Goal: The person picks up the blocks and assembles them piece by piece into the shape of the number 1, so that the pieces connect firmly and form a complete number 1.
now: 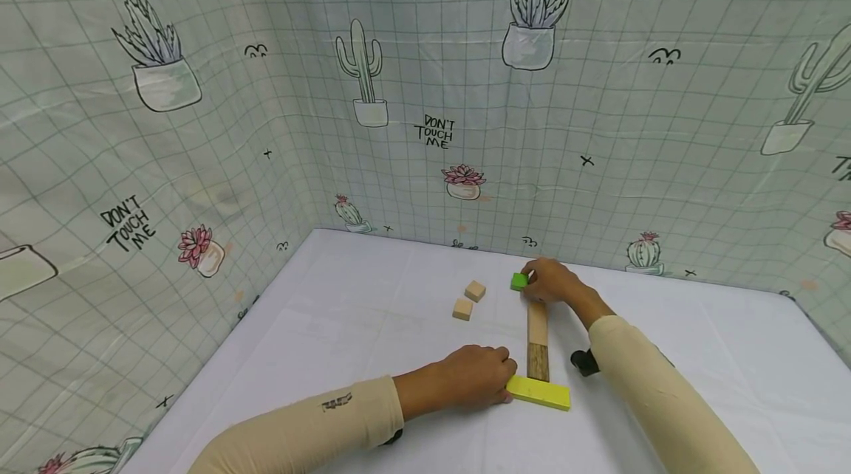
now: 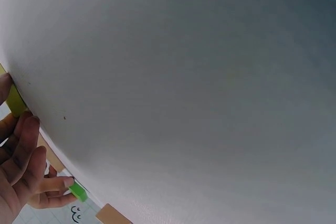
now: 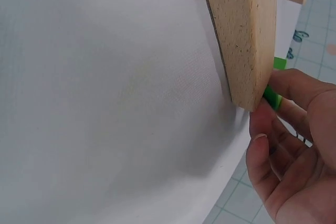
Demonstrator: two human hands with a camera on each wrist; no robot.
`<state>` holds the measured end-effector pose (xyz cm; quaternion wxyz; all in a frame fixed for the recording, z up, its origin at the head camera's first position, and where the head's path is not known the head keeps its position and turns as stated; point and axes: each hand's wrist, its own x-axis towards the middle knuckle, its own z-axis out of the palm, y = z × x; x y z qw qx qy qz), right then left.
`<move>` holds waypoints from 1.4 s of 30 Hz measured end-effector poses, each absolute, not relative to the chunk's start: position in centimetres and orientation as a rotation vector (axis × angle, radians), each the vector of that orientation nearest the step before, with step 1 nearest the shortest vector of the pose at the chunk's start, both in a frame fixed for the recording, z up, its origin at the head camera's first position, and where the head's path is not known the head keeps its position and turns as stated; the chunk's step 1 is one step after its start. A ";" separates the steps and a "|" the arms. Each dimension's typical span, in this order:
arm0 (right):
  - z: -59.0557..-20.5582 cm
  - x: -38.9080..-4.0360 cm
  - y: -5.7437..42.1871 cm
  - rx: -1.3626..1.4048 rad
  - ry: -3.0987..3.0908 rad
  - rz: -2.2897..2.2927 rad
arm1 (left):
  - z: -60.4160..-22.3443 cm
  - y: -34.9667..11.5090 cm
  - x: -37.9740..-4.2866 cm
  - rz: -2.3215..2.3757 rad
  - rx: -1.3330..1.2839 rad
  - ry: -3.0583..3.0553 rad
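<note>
Near the table's front my left hand point(image 1: 475, 376) pinches the left end of a yellow block point(image 1: 541, 393) lying crosswise. In the left wrist view its fingers point(image 2: 25, 142) are around that yellow block point(image 2: 16, 100). Farther back, my right hand point(image 1: 553, 282) holds a small green block point(image 1: 519, 282) between thumb and fingers. A light wooden block point(image 1: 538, 323) runs from under the right hand toward a dark-grained wooden block point(image 1: 538, 362), whose near end meets the yellow one. In the right wrist view the light block point(image 3: 239, 40) partly hides the green block point(image 3: 273, 98).
Two small wooden blocks, one farther back point(image 1: 475, 290) and one nearer point(image 1: 462, 309), lie left of the row on the white tabletop point(image 1: 372, 297). A cactus-print cloth point(image 1: 412, 75) hangs behind and at the left. A black device point(image 1: 585, 362) shows under the right wrist.
</note>
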<state>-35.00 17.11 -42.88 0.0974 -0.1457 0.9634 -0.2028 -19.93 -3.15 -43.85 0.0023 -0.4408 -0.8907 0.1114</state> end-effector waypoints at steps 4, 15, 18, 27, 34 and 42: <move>-42.9 -35.0 17.3 -0.435 2.841 -0.620 | -43.9 -3.2 -20.0 0.341 -1.387 -2.792; -43.3 -35.2 18.0 -0.454 2.843 -0.631 | -43.8 -3.1 -20.0 0.342 -1.388 -2.795; -43.5 -35.2 18.2 -0.464 2.846 -0.642 | -43.8 -3.1 -19.9 0.348 -1.386 -2.796; -43.7 -35.1 18.6 -0.475 2.849 -0.643 | -43.9 -3.1 -20.0 0.351 -1.383 -2.794; -43.7 -35.0 18.9 -0.444 2.847 -0.646 | -43.8 -3.1 -19.9 0.339 -1.380 -2.815; -43.8 -34.8 19.4 -0.463 2.842 -0.646 | -43.9 -3.1 -19.9 0.342 -1.371 -2.824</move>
